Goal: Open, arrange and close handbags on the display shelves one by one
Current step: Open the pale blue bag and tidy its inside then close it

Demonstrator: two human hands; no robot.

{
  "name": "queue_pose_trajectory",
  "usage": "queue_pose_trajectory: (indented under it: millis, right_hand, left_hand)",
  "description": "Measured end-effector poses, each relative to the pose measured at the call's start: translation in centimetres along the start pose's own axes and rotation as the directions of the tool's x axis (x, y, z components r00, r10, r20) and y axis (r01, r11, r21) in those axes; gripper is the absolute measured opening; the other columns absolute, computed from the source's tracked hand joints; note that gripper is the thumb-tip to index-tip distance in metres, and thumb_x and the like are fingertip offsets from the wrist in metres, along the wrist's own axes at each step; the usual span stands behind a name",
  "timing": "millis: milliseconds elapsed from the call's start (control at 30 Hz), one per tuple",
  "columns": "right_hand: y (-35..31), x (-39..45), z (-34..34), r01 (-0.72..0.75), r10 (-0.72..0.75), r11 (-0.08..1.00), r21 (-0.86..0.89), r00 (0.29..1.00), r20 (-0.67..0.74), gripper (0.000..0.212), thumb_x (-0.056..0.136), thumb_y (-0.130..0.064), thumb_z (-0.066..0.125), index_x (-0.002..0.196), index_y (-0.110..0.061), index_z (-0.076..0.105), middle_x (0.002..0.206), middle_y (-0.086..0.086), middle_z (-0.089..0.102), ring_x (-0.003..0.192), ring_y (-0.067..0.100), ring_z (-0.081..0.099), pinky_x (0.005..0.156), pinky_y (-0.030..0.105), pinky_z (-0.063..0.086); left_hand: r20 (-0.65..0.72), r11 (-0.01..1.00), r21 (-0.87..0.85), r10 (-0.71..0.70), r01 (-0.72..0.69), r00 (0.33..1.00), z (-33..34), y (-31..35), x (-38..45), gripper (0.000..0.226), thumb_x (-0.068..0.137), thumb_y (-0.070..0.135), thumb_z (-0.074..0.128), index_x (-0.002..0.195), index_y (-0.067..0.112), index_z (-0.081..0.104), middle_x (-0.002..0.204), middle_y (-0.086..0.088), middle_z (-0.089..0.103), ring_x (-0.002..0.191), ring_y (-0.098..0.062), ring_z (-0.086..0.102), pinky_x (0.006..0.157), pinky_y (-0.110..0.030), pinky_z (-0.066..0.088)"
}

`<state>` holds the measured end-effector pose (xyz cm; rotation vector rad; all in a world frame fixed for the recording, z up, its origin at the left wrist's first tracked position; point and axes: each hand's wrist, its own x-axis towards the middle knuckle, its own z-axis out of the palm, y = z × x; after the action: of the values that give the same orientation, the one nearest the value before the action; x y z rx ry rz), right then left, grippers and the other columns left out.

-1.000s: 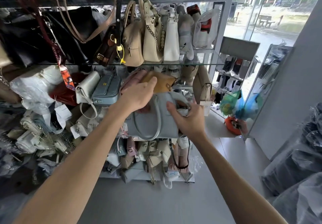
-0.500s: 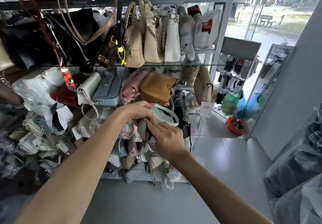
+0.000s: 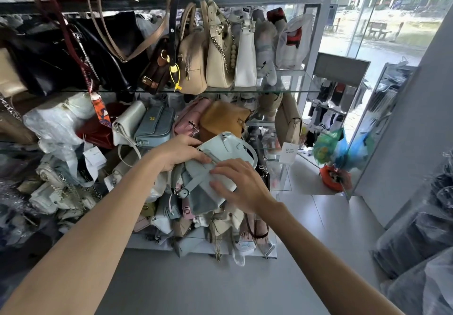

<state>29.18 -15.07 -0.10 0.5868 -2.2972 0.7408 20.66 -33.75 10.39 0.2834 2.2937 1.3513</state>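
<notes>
L hand [image 3: 179,153] grips pale blue bag [image 3: 220,148] top | R hand [image 3: 241,184] flat on bag, fingers spread | tan bag [image 3: 223,118] behind

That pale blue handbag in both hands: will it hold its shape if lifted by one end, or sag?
Likely to sag: the pale blue handbag already folds and creases between the left hand and right hand. Its strap hangs loose and could snag on the bags piled below. It looks flat and so probably empty and light.
</notes>
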Motion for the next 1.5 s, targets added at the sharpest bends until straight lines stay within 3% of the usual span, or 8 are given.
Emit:
queue_pose_trajectory:
  millis: [100,200,467,567,700,933,1267,1500]
  right_hand:
    - [0.9,0.0,-0.5,-0.211,0.213,0.976,0.052,0.975,-0.054,0.034,0.092,-0.052,0.065,0.102,-0.020,0.069,0.102,-0.009,0.049,0.094,0.015,0.054,0.079,0.038,0.054]
    - [1.3,-0.2,-1.4,-0.401,0.403,0.914,0.061,0.915,-0.026,0.056,0.079,-0.071,0.066,0.110,-0.024,0.058,0.110,-0.009,0.042,0.106,0.013,0.047,0.087,0.028,0.046]
    - [1.1,0.9,-4.0,-0.481,0.512,0.854,0.197,0.843,-0.165,0.064,0.078,-0.052,0.082,0.129,-0.028,0.053,0.128,-0.007,0.036,0.129,0.019,0.035,0.111,0.036,0.036]
    - [1.1,1.5,-6.1,-0.615,0.657,0.696,0.370,0.754,0.018,0.078,0.073,-0.058,0.084,0.138,-0.035,0.049,0.129,-0.014,0.053,0.123,0.016,0.052,0.104,0.036,0.047]
    - [1.3,1.2,-7.8,-0.703,0.557,0.380,0.602,0.693,0.458,0.045,0.088,-0.028,0.081,0.129,-0.017,0.067,0.117,0.002,0.076,0.111,0.027,0.071,0.095,0.041,0.060]
    - [0.7,1.1,-7.5,-0.571,0.655,0.386,0.725,0.723,0.220,0.046,0.076,-0.039,0.083,0.113,-0.013,0.076,0.107,0.011,0.078,0.097,0.027,0.075,0.084,0.041,0.062]
    - [-0.5,1.9,-8.0,-0.543,0.647,0.470,0.696,0.748,0.146,0.024,0.087,-0.027,0.081,0.104,-0.011,0.077,0.091,0.003,0.077,0.083,0.015,0.072,0.070,0.027,0.056]
    - [-0.6,1.9,-6.8,-0.525,0.715,0.525,0.670,0.699,-0.013,0.024,0.082,-0.034,0.086,0.098,-0.018,0.079,0.099,0.010,0.078,0.088,0.020,0.072,0.078,0.038,0.060]
  left_hand:
    - [0.095,0.999,0.040,-0.020,0.016,0.995,-0.8,0.2,-0.3,0.044,0.079,0.000,0.083,0.119,0.016,0.074,0.107,-0.014,0.078,0.095,-0.029,0.075,0.080,-0.038,0.063]
    - [0.171,0.997,0.080,-0.019,0.006,0.985,-1.5,0.7,-0.9,0.047,0.082,0.000,0.080,0.124,0.018,0.071,0.108,-0.013,0.078,0.090,-0.024,0.076,0.074,-0.032,0.063]
    - [0.307,0.988,0.107,0.076,-0.114,0.949,-2.9,1.5,-2.4,0.045,0.087,-0.003,0.073,0.128,0.017,0.071,0.115,-0.010,0.077,0.098,-0.023,0.076,0.077,-0.029,0.062]
    - [0.340,0.981,0.118,0.106,-0.154,0.935,-3.5,1.6,-2.8,0.050,0.087,-0.009,0.071,0.130,0.016,0.070,0.118,-0.011,0.076,0.105,-0.029,0.074,0.081,-0.034,0.062]
    - [0.344,0.973,0.114,0.149,-0.199,0.927,-4.1,1.7,-3.3,0.052,0.087,-0.010,0.069,0.132,0.016,0.069,0.118,-0.011,0.076,0.105,-0.029,0.074,0.079,-0.032,0.062]
    - [0.248,0.979,0.046,0.182,-0.199,0.952,-3.8,1.6,-3.9,0.052,0.079,-0.002,0.079,0.125,0.022,0.073,0.117,-0.007,0.076,0.101,-0.023,0.076,0.077,-0.032,0.062]
    - [0.202,0.980,0.070,0.167,-0.185,0.965,-4.4,1.0,-4.0,0.048,0.076,-0.003,0.081,0.122,0.010,0.072,0.120,-0.022,0.070,0.089,-0.021,0.075,0.071,-0.029,0.061]
    - [0.098,0.963,0.149,0.209,-0.222,0.973,-4.8,0.5,-3.1,0.061,0.074,0.025,0.091,0.128,0.039,0.065,0.127,0.001,0.066,0.113,-0.015,0.065,0.089,-0.029,0.055]
